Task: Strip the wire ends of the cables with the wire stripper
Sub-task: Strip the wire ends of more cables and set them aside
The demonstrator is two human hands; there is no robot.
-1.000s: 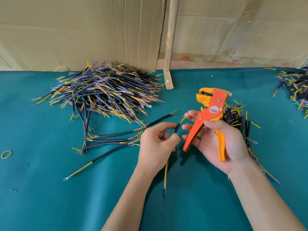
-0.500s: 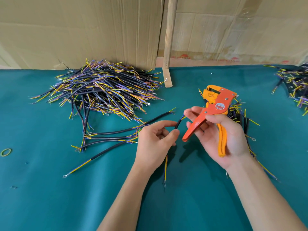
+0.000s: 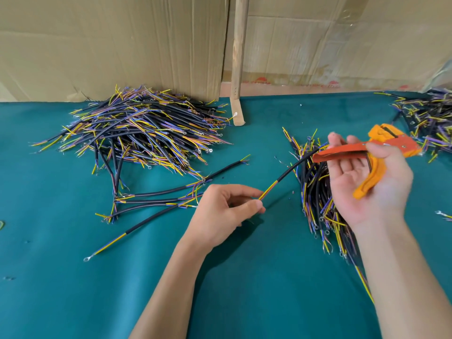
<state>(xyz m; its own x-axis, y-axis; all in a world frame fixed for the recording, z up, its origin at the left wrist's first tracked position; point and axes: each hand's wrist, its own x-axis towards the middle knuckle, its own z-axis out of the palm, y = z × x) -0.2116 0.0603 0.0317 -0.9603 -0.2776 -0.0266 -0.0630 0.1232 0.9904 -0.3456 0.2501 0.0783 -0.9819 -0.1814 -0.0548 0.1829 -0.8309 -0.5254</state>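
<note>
My left hand (image 3: pixel 226 211) pinches the yellow-wired end of a black cable (image 3: pixel 289 171) between thumb and fingers. The cable slants up to the right, its far end reaching the small cable pile (image 3: pixel 315 192) by my right palm. My right hand (image 3: pixel 367 182) is palm-up and holds the orange wire stripper (image 3: pixel 371 150) on its side, thumb over the red handle, jaws pointing right. The stripper's handle tip lies just above the cable's far end. A few loose cables (image 3: pixel 156 199) lie on the green table (image 3: pixel 244 277) left of my left hand.
A big heap of black cables with yellow and purple wires (image 3: pixel 141 128) sits at the back left against cardboard sheets (image 3: pixel 110 45). Another cable heap (image 3: pixel 428 118) is at the far right. A wooden stick (image 3: pixel 238 57) leans on the cardboard.
My right hand has swung the stripper right and turned it flat, palm up. My left hand has slid down to the cable's yellow end and stretched the cable out toward the right pile.
</note>
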